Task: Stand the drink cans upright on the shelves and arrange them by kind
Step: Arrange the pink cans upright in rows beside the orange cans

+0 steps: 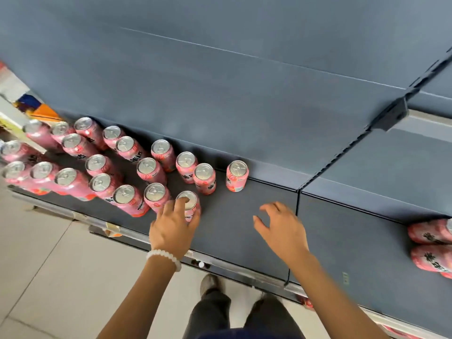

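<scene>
Several pink drink cans (pixel 149 171) stand upright in rows on the left half of a dark grey shelf (pixel 234 221). My left hand (pixel 172 226) grips the frontmost upright pink can (pixel 189 203) from above and from its near side. One pink can (pixel 236 176) stands apart at the right of the group. My right hand (pixel 281 226) hovers above the bare shelf, fingers apart, holding nothing. On the adjoining shelf section at the far right, two pink cans (pixel 431 245) lie on their sides, partly cut off by the frame edge.
A vertical divider (pixel 297 199) separates the two shelf sections. A metal price rail (pixel 137 237) runs along the shelf front. The grey back panel (pixel 220 94) rises behind the cans. Tiled floor and my shoes are below. Colourful packages (pixel 31 104) sit at far left.
</scene>
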